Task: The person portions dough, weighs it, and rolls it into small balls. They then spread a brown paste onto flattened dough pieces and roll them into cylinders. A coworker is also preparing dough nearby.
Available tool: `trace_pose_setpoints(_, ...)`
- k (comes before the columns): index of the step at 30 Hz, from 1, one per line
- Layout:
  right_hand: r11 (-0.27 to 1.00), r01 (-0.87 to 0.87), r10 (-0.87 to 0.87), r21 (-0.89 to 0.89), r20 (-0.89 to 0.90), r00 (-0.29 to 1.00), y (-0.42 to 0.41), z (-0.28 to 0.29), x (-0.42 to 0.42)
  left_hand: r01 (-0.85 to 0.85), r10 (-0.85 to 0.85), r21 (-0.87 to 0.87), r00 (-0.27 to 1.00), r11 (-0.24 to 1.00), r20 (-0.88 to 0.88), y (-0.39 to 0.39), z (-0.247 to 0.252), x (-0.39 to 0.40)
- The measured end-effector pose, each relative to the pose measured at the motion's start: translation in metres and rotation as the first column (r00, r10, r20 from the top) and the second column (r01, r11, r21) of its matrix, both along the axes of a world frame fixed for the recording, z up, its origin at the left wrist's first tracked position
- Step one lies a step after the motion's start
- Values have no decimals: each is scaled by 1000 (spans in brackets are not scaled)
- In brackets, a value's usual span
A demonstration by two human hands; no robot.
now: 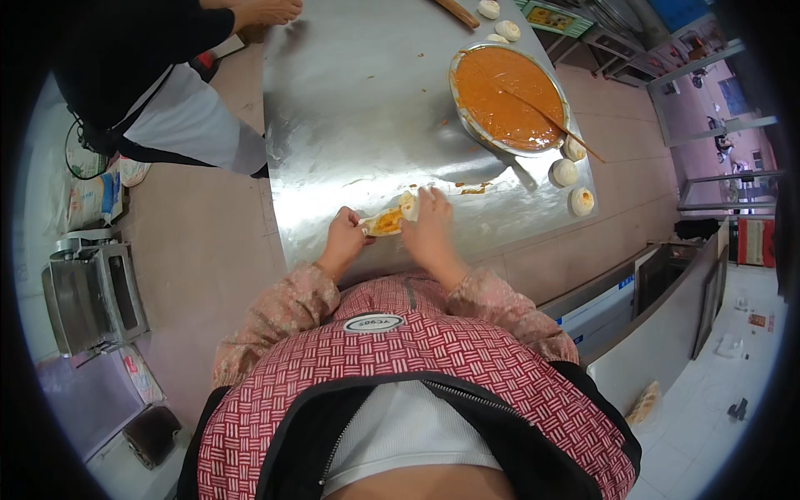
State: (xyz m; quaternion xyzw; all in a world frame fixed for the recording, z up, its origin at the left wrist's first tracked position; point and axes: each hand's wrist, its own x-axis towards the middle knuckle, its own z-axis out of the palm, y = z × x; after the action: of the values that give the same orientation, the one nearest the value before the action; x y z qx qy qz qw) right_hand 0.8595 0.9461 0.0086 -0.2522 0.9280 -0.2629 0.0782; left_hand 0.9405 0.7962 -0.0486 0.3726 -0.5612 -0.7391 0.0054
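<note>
A strip of dough (384, 223) smeared with orange paste stretches between my two hands near the front edge of the metal table. My left hand (342, 242) pinches its left end between thumb and fingers. At the other end, where the dough is bunched or rolled up, my right hand (431, 230) grips it; that hand is a little blurred and hides part of the roll. Beyond my right hand stands a large metal bowl (458, 115) of orange paste (506, 94), with a long thin stick (550, 119) resting across its rim.
Rolled dough pieces (564, 172) line the table's right edge, several in all. A wooden rolling pin (458, 12) lies at the far side of the metal table (356, 125). At the left stands another person, whose hand (269, 10) is over the table's far left corner.
</note>
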Motion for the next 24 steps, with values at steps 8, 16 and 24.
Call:
trace_pose_setpoints(8, 995, 59, -42, -82, 190, 981, 54, -27, -61, 47, -41, 215, 999, 976, -32, 3, 31, -2)
trace_pose_setpoints(16, 940, -28, 146, 339, -330, 932, 5, -56, -12, 24, -22, 22, 996, 999, -90, 19, -7, 3)
trace_pose_setpoints(24, 954, -201, 279, -221, 426, 860, -15, -23, -3, 12, -17, -39, 989, 999, -150, 4, -14, 23)
